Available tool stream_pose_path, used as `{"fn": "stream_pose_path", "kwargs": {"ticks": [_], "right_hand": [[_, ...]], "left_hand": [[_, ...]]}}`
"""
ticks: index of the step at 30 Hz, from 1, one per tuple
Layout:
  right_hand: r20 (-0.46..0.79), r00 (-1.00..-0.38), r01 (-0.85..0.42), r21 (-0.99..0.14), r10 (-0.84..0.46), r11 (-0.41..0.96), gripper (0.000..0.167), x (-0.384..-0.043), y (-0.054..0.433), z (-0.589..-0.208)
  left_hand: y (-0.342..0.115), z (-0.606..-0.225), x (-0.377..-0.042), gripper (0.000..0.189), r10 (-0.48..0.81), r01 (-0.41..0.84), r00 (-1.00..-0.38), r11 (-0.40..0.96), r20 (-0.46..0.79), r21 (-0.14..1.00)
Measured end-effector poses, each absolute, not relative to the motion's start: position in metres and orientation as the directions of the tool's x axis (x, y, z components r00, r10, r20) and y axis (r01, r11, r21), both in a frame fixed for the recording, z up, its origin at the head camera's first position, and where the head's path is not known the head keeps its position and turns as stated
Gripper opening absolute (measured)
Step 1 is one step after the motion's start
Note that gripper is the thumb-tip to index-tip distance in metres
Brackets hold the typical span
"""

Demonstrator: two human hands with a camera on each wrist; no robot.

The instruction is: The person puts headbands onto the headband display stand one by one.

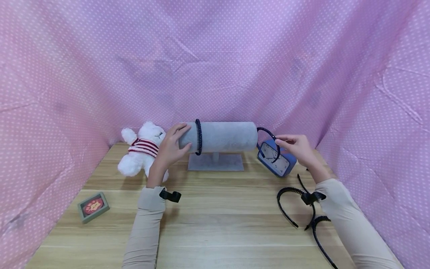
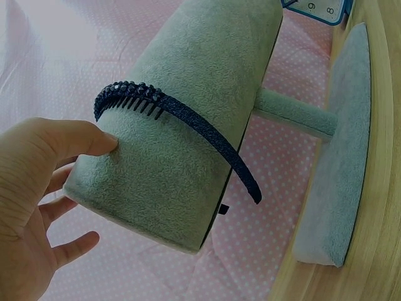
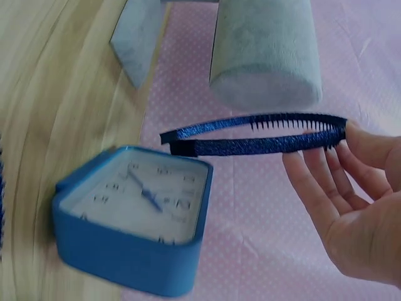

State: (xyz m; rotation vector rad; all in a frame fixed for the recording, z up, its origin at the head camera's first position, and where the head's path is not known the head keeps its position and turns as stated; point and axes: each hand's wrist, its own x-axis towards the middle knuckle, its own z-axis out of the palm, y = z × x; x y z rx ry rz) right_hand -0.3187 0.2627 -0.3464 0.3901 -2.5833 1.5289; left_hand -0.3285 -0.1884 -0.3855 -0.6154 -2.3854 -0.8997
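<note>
My left hand (image 1: 172,146) holds the left end of a grey velvety headband stand (image 1: 230,136), a horizontal roll on a post and flat base. In the left wrist view the thumb (image 2: 103,143) presses the roll, other fingers spread around its end. A black beaded headband (image 2: 207,128) with comb teeth sits over the roll near that hand. Off the roll's right end, my right hand (image 1: 295,147) pinches a second dark headband (image 3: 244,148) by its curved top between thumb and fingers. Its two tips point toward the stand side, apart from the roll, overlapping the clock in the head view.
A blue alarm clock (image 1: 277,158) leans below the right hand. Several black headbands (image 1: 284,213) lie on the wooden table (image 1: 215,224) by the right forearm. A white plush toy (image 1: 131,164) in a striped shirt sits left, behind a small framed picture (image 1: 93,206). Pink dotted cloth (image 1: 215,59) surrounds the table.
</note>
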Motion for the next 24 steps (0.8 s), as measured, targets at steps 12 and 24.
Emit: {"fn": "stream_pose_path", "kwargs": {"ticks": [12,24], "right_hand": [[0.3,-0.951,-0.304,-0.857,-0.077,0.417,0.04,-0.328,0.236,-0.346],[0.31,-0.948,-0.314,-0.864,-0.075,0.395,0.041,-0.336,0.224,-0.347]], "left_hand": [[-0.189,-0.386,-0.329,0.061,0.23,0.572,-0.763,0.676,0.604,0.465],[-0.188,-0.386,-0.328,0.061,0.229,0.572,-0.762,0.677,0.606,0.463]]}}
